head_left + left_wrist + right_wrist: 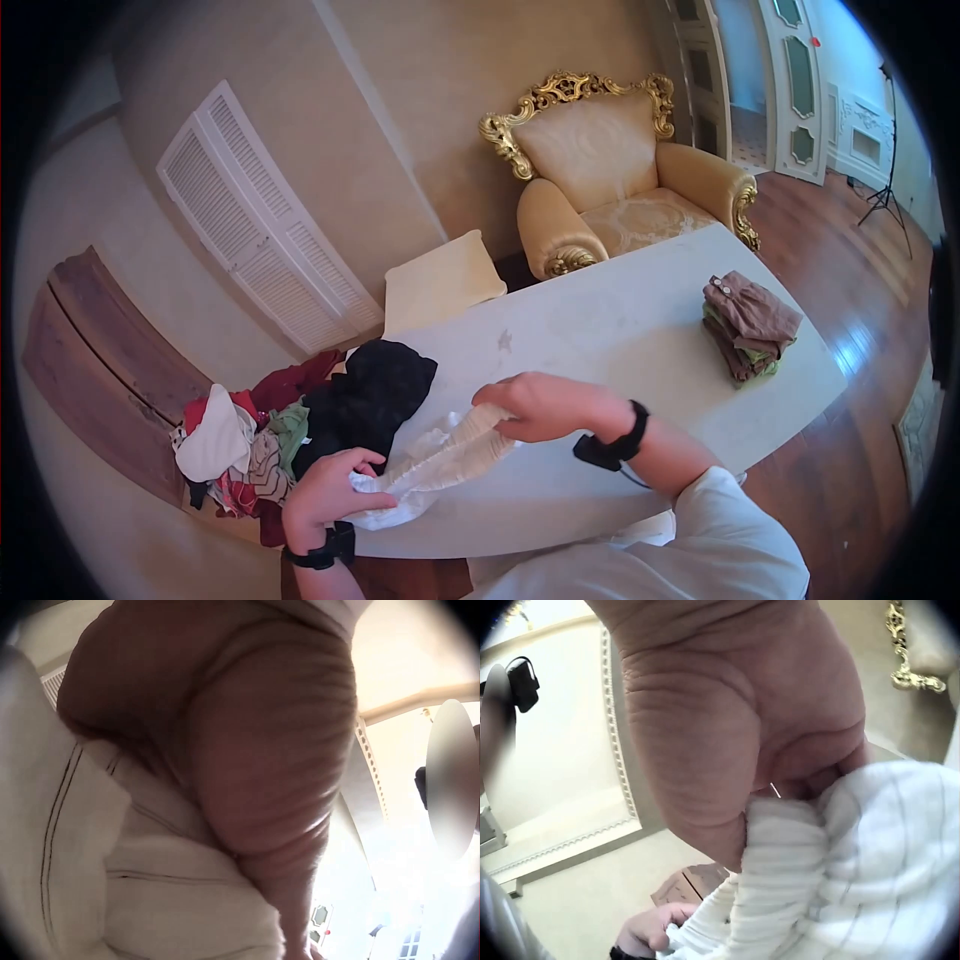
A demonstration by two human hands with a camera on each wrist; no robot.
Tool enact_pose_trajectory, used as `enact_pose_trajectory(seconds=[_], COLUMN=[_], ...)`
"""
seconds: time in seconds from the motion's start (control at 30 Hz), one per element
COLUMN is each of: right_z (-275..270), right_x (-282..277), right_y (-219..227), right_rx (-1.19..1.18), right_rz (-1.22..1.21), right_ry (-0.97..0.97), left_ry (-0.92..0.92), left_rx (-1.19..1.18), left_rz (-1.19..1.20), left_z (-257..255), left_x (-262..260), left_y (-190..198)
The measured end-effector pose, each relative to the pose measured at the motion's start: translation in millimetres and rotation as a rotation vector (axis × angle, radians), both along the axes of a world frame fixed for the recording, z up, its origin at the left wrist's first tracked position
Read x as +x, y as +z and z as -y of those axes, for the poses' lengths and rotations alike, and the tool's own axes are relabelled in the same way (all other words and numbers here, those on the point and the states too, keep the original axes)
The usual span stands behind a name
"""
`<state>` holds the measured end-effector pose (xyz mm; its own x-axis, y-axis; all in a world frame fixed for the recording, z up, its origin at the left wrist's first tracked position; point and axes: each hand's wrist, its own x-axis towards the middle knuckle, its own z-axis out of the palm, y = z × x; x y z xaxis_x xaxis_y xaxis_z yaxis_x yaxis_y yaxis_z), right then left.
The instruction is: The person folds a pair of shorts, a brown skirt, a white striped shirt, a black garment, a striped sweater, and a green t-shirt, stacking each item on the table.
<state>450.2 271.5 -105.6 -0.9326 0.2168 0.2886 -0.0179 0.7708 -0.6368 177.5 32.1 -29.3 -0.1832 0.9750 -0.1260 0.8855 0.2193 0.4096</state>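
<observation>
A white garment with thin dark stripes and a gathered elastic band (pixel 445 455) is stretched between my two hands over the near side of the table. My right hand (pixel 540 406) grips one end of the band, and in the right wrist view its gathered cloth (pixel 776 877) comes out between thumb and fingers. At the other end, my left hand (pixel 328 487) holds the garment near the table's front left edge. The left wrist view shows the striped cloth (pixel 172 885) running under that hand, whose fingertips are mostly hidden there.
Beside my left hand lies a heap of mixed clothes (pixel 265 440) with a black garment (pixel 370 395) on its right. A folded brown and green stack (pixel 750 320) sits at the far right of the white table (pixel 600 330). Beyond stand a cream stool (pixel 445 280) and a gold armchair (pixel 600 150).
</observation>
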Motion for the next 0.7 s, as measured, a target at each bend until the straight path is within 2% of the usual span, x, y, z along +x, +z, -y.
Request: enact_pose_trajectory(seconds=[0.1,0.2,0.23,0.3,0.33,0.37,0.43,0.5,0.6,0.67,0.7], right_z=[13,6,0,-25,-41,-67,-89,-117,-100,-83,-87], right_x=[40,65,69,63,57,49,44,45,64,79,84], right_y=[46,72,80,89,94,90,117,133,163,165,155], right_rx=[0.069,0.197,0.247,0.323,0.383,0.484,0.507,0.578,0.731,0.802,0.829], right_rz=[-0.041,-0.046,-0.051,0.006,0.006,-0.094,-0.125,-0.381,-0.683,-0.799,-0.750], right_ry=[-0.010,-0.054,-0.077,-0.197,-0.277,-0.334,-0.513,-0.554,-0.650,-0.685,-0.669], left_ry=[-0.064,-0.201,-0.226,-0.100,-0.073,-0.014,0.081,0.046,-0.003,-0.121,-0.177], left_rx=[0.043,0.108,0.210,0.139,0.202,0.307,0.489,0.854,1.223,1.221,1.217], left_rz=[0.058,-0.004,-0.056,-0.096,-0.106,-0.156,-0.245,-0.314,-0.349,-0.379,-0.391], left_z=[8,6,-2,-30,-48,-67,-105,-133,-138,-136,-134], left_x=[5,0,-1,-6,-20,-22,-35,-35,1,11,14], left_y=[25,48,45,52,45,45,50,61,80,75,70])
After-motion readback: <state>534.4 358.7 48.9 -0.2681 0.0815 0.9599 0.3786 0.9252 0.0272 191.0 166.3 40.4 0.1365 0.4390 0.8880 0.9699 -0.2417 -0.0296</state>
